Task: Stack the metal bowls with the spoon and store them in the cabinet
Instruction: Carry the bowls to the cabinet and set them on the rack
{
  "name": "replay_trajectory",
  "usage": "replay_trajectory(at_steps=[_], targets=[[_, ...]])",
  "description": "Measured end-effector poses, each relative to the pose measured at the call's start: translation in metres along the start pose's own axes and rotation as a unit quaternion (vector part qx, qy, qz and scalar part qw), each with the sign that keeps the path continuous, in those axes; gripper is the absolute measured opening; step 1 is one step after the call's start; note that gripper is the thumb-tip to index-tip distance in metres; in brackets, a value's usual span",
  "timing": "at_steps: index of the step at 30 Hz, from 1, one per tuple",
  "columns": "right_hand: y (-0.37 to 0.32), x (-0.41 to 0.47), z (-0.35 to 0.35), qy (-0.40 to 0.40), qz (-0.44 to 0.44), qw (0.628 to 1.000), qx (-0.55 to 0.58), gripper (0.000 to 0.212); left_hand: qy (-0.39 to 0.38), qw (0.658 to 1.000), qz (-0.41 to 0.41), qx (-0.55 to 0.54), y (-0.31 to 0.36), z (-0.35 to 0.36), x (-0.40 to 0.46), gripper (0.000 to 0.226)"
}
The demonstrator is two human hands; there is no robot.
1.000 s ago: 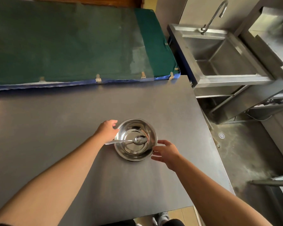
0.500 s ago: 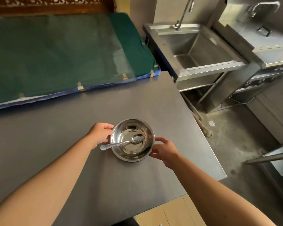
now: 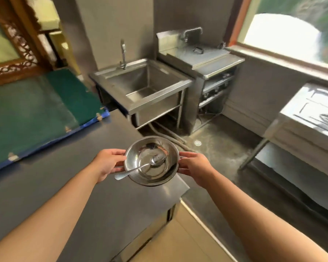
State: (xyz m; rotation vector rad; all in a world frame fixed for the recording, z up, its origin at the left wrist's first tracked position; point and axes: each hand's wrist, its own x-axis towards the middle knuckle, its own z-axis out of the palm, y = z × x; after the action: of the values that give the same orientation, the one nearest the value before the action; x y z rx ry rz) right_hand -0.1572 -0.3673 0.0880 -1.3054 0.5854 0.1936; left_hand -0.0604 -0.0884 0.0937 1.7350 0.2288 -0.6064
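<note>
Stacked round steel bowls (image 3: 151, 161) sit between both hands, lifted clear of the grey metal worktop (image 3: 80, 186) and hovering over its near-right corner. At least two rims show, nested one inside the other; I cannot tell whether there are more. A silver metal spoon (image 3: 144, 166) lies in the top bowl, its head in the bottom and its handle sticking out over the rim on the left. The left hand (image 3: 108, 166) clasps the left rim, fingers (image 3: 116, 152) curled around the far edge, right beside the spoon handle; whether it touches the handle is unclear. The right hand (image 3: 194, 168) clasps the opposite rim in the same way. Gripping from both sides likely keeps the stack level so the loose spoon does not slide out while it is carried.

Far left on the worktop lies a green mat with a blue edge (image 3: 36, 110). Beyond the worktop stands a steel sink with a tap (image 3: 140, 86), and a steel stove unit (image 3: 212, 72) is just right of it. No open cabinet shows, so storing is not yet done; steel doors under the worktop, near the tan floor, may be the place.
</note>
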Motion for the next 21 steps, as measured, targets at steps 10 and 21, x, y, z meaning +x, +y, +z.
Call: replay_trajectory(at_steps=[10, 21], targets=[[-0.037, -0.134, -0.285, 0.167, -0.122, 0.977, 0.053, 0.028, -0.187, 0.981, 0.056, 0.0, 0.087, 0.298, -0.058, 0.021], [-0.024, -0.301, -0.502, 0.374, -0.212, 0.878, 0.212, 0.015, -0.443, 0.895, 0.041, 0.025, 0.145, 0.59, -0.117, 0.032]])
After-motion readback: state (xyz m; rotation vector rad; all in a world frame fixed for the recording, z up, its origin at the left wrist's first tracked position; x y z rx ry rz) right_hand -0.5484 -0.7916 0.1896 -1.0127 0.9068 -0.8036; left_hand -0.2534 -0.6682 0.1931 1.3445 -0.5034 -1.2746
